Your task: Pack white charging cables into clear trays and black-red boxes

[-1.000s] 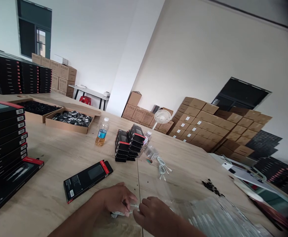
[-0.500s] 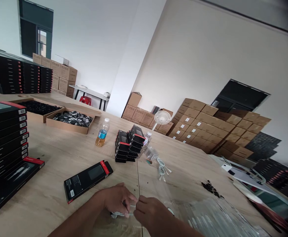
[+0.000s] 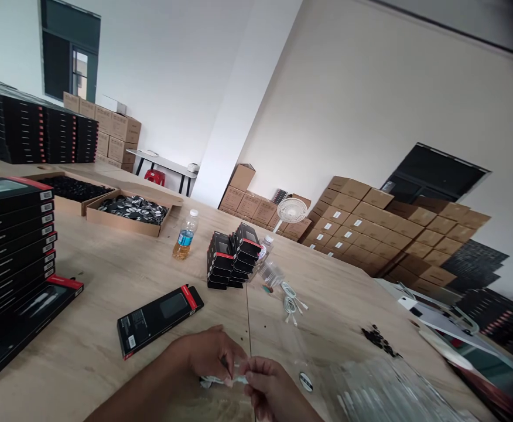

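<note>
In the head view, my left hand (image 3: 212, 354) and my right hand (image 3: 270, 381) are close together low over the table, thumbs and fingers pinched. A white cable (image 3: 209, 381) lies under my left fingers, mostly hidden by them. Between both hands a short pale piece of it shows, with something clear around it that I cannot make out. Just right of my right hand lies a small round black-and-white label (image 3: 305, 381). A flat black box with a red end (image 3: 160, 319) lies beyond my left wrist.
Clear plastic trays (image 3: 383, 390) lie at the right front. Coiled white cables (image 3: 290, 302), stacked small black boxes (image 3: 232, 258) and a bottle (image 3: 185, 235) stand farther back. Tall black box stacks (image 3: 10, 234) and open cartons (image 3: 125, 220) occupy the left.
My right hand has turned and shifted slightly, uncovering the round label and the pale piece between my fingers. My left hand stays nearly in place. The view has shifted slightly.
</note>
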The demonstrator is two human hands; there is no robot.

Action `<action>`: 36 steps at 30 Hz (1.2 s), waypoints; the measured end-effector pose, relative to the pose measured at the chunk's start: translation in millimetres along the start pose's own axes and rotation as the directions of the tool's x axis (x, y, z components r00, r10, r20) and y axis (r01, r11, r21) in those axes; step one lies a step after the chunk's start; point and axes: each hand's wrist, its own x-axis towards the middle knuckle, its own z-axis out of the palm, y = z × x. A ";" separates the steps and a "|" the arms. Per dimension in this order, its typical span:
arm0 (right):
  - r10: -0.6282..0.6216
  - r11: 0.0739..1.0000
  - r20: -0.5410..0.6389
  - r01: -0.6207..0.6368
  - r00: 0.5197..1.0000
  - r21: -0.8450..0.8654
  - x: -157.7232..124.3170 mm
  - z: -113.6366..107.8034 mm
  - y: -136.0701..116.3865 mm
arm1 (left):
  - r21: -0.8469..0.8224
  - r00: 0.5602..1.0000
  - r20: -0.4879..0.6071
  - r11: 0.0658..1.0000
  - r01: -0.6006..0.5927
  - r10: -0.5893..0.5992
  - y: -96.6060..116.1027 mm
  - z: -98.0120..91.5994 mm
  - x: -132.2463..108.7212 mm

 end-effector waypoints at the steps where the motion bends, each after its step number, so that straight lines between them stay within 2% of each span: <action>1: -0.028 0.999 -0.028 0.029 0.999 0.024 1.3 -0.8 5.6 | -0.035 1.000 0.005 0.999 -0.011 0.011 -2.1 0.2 0.3; 4: -0.239 0.966 -0.093 0.227 0.967 -0.126 2.6 -6.5 22.1 | -0.089 1.000 0.014 0.996 -0.006 0.008 -8.6 1.4 1.3; 6: -0.451 0.845 -0.055 0.406 0.891 -0.348 0.9 -13.1 29.4 | -0.095 1.000 0.018 0.995 0.022 -0.021 -10.7 1.8 1.7; 7: -0.554 0.735 0.009 0.494 0.833 -0.465 -0.6 -16.8 31.0 | -0.101 0.999 0.023 0.994 0.033 -0.031 -10.7 1.8 1.8; 9: -0.697 0.422 0.219 0.637 0.683 -0.645 -4.6 -24.3 30.2 | -0.117 0.999 0.034 0.992 0.045 -0.041 -9.1 1.3 2.0; 11: -0.724 0.070 0.448 0.702 0.525 -0.709 -8.9 -30.2 25.0 | -0.124 0.998 0.041 0.991 0.052 -0.048 -6.5 0.4 2.0; 13: -0.682 -0.208 0.608 0.688 0.407 -0.695 -12.3 -33.1 17.8 | -0.123 0.997 0.040 0.990 0.064 -0.060 -4.5 -0.2 1.7; 14: -0.659 -0.301 0.652 0.662 0.376 -0.686 -13.5 -33.1 14.0 | -0.118 0.997 0.037 0.991 0.068 -0.064 -4.0 -0.3 1.5; 15: -0.645 -0.357 0.671 0.633 0.365 -0.687 -14.2 -32.1 10.4 | -0.111 0.997 0.032 0.991 0.070 -0.067 -3.8 -0.2 1.1; 16: -0.647 -0.369 0.662 0.605 0.378 -0.706 -14.5 -30.3 7.2 | -0.102 0.997 0.026 0.992 0.069 -0.066 -3.8 -0.1 0.8; 17: -0.666 -0.330 0.621 0.583 0.414 -0.742 -14.4 -27.7 4.5 | -0.095 0.998 0.019 0.993 0.066 -0.064 -3.8 0.1 0.5; 18: -0.690 -0.238 0.549 0.568 0.473 -0.788 -13.9 -24.6 2.5 | -0.092 0.998 0.014 0.994 0.061 -0.060 -3.8 0.2 0.2; 19: -0.704 -0.100 0.454 0.557 0.546 -0.824 -13.0 -21.4 1.5 | -0.093 0.998 0.011 0.994 0.057 -0.056 -3.4 0.2 -0.1; 21: -0.664 0.269 0.241 0.526 0.708 -0.807 -9.8 -15.0 2.8 | -0.098 0.999 0.013 0.994 0.047 -0.046 -2.0 -0.2 -0.4; 23: -0.511 0.651 0.066 0.437 0.857 -0.620 -5.1 -9.9 8.6 | -0.094 0.999 0.021 0.995 0.032 -0.030 -0.5 -1.1 -0.4; 24: -0.403 0.803 0.013 0.360 0.915 -0.474 -2.7 -7.8 12.7 | -0.088 0.999 0.024 0.996 0.024 -0.021 -0.1 -1.6 -0.3; 25: -0.291 0.911 -0.015 0.272 0.957 -0.310 -0.4 -5.9 17.2 | -0.080 1.000 0.024 0.997 0.017 -0.015 -0.1 -2.0 -0.2; 26: -0.192 0.971 -0.022 0.187 0.981 -0.148 1.5 -4.2 21.9 | -0.069 1.000 0.021 0.998 0.013 -0.011 -0.5 -2.4 -0.1; 27: -0.121 0.993 -0.017 0.121 0.993 -0.002 2.9 -2.4 26.5 | -0.058 1.000 0.016 0.998 0.013 -0.012 -1.3 -2.7 0.1; 30: -0.037 0.954 0.028 0.027 0.999 0.298 4.4 3.5 38.1 | -0.030 0.999 0.019 0.999 0.028 -0.027 -4.1 -3.1 0.5; 33: -0.055 0.909 0.088 0.013 0.995 0.416 3.0 7.8 44.6 | -0.026 0.999 0.038 0.999 0.026 -0.025 -5.2 -3.5 0.4; 36: -0.130 0.922 0.175 0.054 0.976 0.383 -0.6 6.8 44.6 | -0.035 0.998 0.049 0.999 0.029 -0.027 -4.7 -3.9 -0.1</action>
